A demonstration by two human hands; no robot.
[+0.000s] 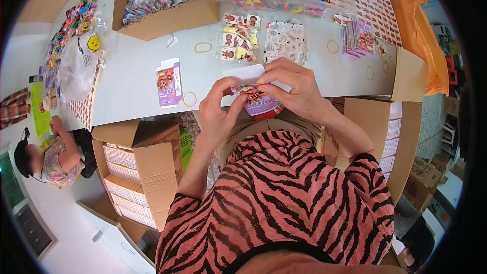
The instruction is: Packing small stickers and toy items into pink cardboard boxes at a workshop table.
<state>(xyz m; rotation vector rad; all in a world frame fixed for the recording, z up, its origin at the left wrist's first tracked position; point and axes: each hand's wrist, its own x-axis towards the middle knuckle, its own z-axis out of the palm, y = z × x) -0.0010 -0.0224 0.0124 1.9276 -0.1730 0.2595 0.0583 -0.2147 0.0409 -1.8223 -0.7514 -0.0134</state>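
Between my two hands, at the table's front edge, is a small purple printed paper box [261,105] with its white flap raised. My left hand [219,107] pinches the box's left side, thumb on the printed front. My right hand [297,86] grips the right side, its thumb on the front and forefinger by the flap. Whether anything is inside the box cannot be seen. A flat purple carton [166,87] lies to the left of my hands, with a rubber band [189,99] beside it. Just beyond my hands are a bag of printed stickers [229,39] and a bag of small white packets [285,43].
Far back stand a carton [167,29] of small packets and a clear bin [284,1] of colourful trinkets. Purple boxes [359,39] stand at right. Open cartons of packed boxes flank me, left [157,180] and right [368,122]. Another person [63,155] sits at far left.
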